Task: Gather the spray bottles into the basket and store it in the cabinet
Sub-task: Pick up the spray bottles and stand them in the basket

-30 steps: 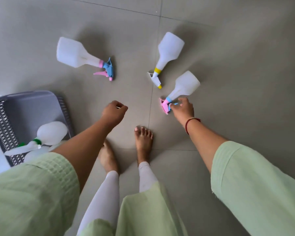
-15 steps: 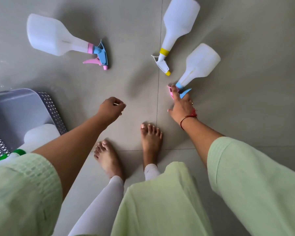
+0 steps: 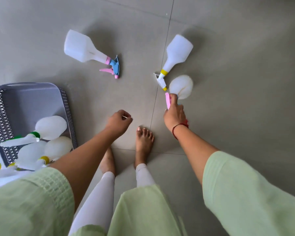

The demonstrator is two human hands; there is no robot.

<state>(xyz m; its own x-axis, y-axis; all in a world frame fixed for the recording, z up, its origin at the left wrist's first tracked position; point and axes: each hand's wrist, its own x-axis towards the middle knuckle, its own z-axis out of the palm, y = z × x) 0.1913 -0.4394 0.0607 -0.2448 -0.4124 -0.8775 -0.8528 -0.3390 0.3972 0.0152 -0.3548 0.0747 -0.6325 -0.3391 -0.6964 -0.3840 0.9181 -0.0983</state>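
My right hand [image 3: 174, 114] grips the pink-and-blue nozzle of a white spray bottle [image 3: 181, 86], lifted off the floor with its base pointing away. My left hand [image 3: 118, 120] hangs beside it with fingers curled and nothing in it. Two more white spray bottles lie on the floor: one with a pink-and-blue trigger [image 3: 85, 48] at upper centre, one with a yellow collar and white trigger [image 3: 176, 53] just beyond my right hand. The grey perforated basket [image 3: 66, 106] stands on the floor at left, holding several white bottles [image 3: 50, 125] with green and yellow collars.
The grey tiled floor [image 3: 237, 82] stretches all around. My bare feet [image 3: 144, 140] stand between the basket and the loose bottles. Light green sleeves fill the lower corners of the view.
My right hand closed on the bottle's nozzle and raised it from lying flat to hanging upright off the floor. The left hand stayed curled in place; the view shifted.
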